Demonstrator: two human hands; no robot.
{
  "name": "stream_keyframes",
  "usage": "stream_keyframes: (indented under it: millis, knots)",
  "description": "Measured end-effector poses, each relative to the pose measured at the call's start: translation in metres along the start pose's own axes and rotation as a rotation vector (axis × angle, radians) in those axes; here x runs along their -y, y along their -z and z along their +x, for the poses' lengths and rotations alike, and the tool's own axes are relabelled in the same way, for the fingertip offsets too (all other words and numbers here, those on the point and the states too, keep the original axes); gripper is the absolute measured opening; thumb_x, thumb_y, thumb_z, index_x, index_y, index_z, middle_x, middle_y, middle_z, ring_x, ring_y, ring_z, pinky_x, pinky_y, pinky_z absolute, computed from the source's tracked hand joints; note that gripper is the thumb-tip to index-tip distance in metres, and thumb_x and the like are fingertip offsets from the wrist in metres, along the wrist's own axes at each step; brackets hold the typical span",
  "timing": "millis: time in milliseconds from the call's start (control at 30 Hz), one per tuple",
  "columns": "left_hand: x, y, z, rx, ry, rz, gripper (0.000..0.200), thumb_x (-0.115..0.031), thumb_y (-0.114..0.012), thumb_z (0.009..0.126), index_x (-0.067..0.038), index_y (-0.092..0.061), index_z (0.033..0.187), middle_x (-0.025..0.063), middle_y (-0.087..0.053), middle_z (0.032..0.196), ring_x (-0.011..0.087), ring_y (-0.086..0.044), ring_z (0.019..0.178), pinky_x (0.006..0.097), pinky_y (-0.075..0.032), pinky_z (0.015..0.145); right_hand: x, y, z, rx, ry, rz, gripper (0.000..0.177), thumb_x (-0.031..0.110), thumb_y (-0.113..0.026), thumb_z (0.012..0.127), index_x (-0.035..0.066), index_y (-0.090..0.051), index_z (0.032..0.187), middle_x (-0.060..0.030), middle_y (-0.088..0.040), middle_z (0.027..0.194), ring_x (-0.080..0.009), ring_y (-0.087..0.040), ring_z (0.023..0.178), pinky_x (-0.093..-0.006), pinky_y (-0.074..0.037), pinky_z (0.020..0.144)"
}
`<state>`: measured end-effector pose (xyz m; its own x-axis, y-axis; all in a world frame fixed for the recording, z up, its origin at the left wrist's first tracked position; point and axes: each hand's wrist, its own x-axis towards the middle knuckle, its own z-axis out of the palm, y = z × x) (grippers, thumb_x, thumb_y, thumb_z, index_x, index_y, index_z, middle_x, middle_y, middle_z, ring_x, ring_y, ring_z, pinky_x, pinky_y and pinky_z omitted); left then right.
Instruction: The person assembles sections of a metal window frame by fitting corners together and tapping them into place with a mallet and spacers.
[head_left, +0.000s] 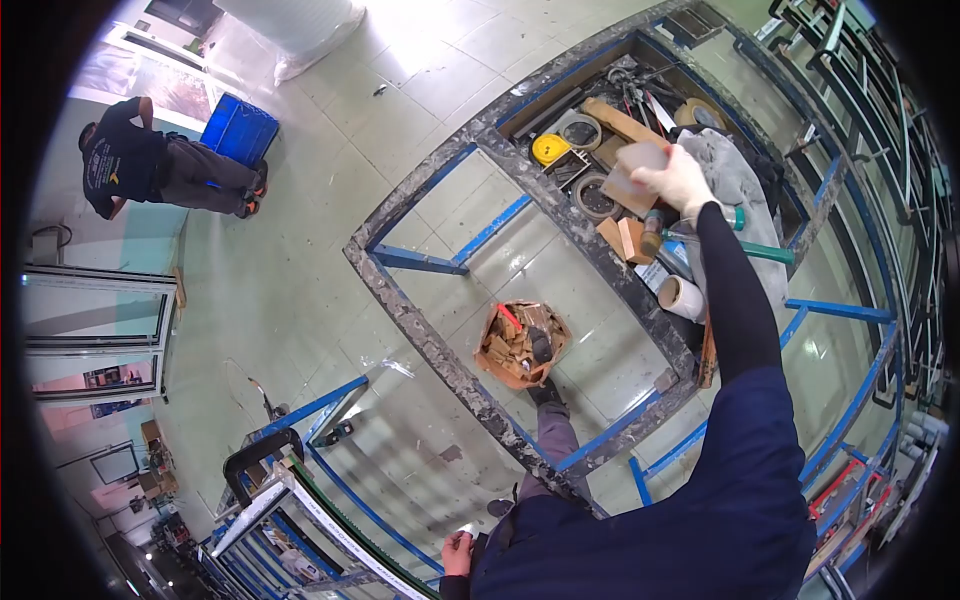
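Observation:
My right hand [678,182] reaches over the tool tray in the metal frame, its fingers closed on a flat pale brownish piece [638,160], blurred by motion. Under and around it lie tape rolls [596,196], wooden blocks [628,240], a yellow round item [549,150] and a long wooden strip [622,121]. Just below the hand is a green-handled tool [760,250], with a grey cloth [735,165] beside it. Low in the view, my left hand [458,553] has curled fingers near my body, with a small whitish thing at the fingertips that I cannot identify.
A carton of scraps [522,345] stands on the floor inside the frame [440,375]. A white roll [681,298] lies at the tray's near end. Another person [150,165] stands far left by a blue crate [238,130]. Racks [850,110] line the right.

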<state>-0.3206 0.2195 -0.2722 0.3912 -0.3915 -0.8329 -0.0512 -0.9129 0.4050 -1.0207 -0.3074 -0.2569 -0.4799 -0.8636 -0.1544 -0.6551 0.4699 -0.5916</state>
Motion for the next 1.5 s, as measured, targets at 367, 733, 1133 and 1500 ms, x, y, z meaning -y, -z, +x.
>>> stream_keyframes:
  millis: [367, 733, 1133, 1500]
  knots:
    - [-0.008, -0.011, 0.005, 0.008, -0.095, 0.029, 0.042, -0.027, -0.071, 0.096, 0.001, -0.057, 0.124, 0.0116, -0.07, 0.108, 0.0198, -0.069, 0.094, 0.0308, -0.056, 0.073, 0.017, -0.044, -0.017, -0.029, -0.088, -0.212, 0.094, 0.058, -0.085, 0.064, -0.003, -0.051, 0.127, -0.026, -0.069, 0.112, -0.0374, -0.069, 0.105, -0.0426, -0.055, 0.092]
    - [-0.005, -0.023, -0.002, -0.142, -0.131, 0.098, 0.06, -0.045, -0.07, 0.091, 0.003, -0.06, 0.126, 0.0167, -0.072, 0.108, 0.0261, -0.07, 0.099, 0.0361, -0.055, 0.087, -0.06, -0.069, 0.072, -0.186, 0.231, -0.202, 0.077, 0.059, -0.059, 0.093, -0.002, -0.051, 0.14, -0.0247, -0.056, 0.139, -0.0382, -0.055, 0.128, -0.0391, -0.042, 0.106]
    - [-0.084, 0.0, -0.06, -0.087, -0.425, -0.612, 0.076, -0.038, -0.078, 0.088, 0.004, -0.043, 0.141, 0.0219, -0.064, 0.125, 0.0272, -0.06, 0.119, 0.0374, -0.052, 0.093, 0.255, -0.201, -0.391, 0.796, 0.351, 0.659, 0.034, 0.031, -0.066, 0.097, 0.002, -0.065, 0.117, 0.0024, -0.06, 0.093, -0.007, -0.05, 0.076, -0.0228, -0.041, 0.064]
    - [0.047, 0.095, -0.08, -0.312, -0.411, -0.699, 0.036, -0.033, -0.06, 0.102, 0.001, -0.064, 0.091, 0.0053, -0.066, 0.077, 0.01, -0.063, 0.073, 0.0272, -0.052, 0.065, 0.32, -0.246, -0.696, 1.71, 0.806, 0.132, 0.024, 0.02, -0.057, 0.103, -0.001, -0.065, 0.11, 0.0031, -0.06, 0.084, -0.0037, -0.05, 0.074, -0.0207, -0.04, 0.062]
